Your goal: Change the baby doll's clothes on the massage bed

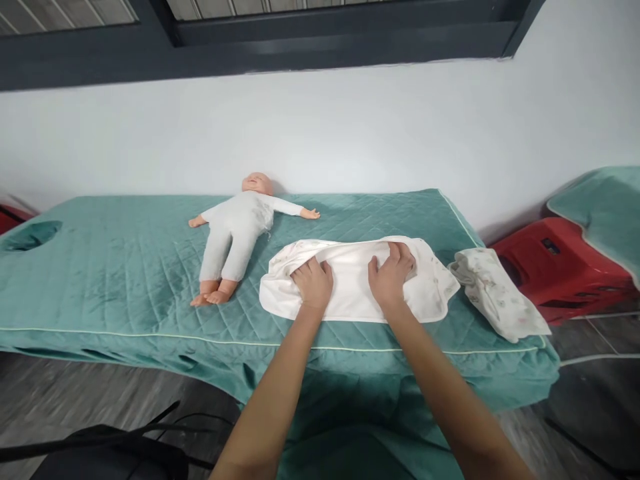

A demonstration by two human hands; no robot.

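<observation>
A white baby garment or cloth (350, 287) with a faint print near its ends lies spread on the green quilted bed cover. My left hand (314, 283) rests on its left part, thumb apart, with some fingertips hidden at a fold. On the right part lies my right hand (393, 273), its thumb apart and its fingers reaching toward the far edge, partly tucked by a fold. A baby doll (233, 230) in a whitish body lies on its back to the left, arms spread, apart from both hands.
The green covered bed (125, 280) stands against a white wall, with a face hole (33, 235) at its left end. A bunched printed white cloth (500, 293) lies at the right edge. Beyond it is a red plastic stool (555, 260). A black bag (110, 453) sits at lower left.
</observation>
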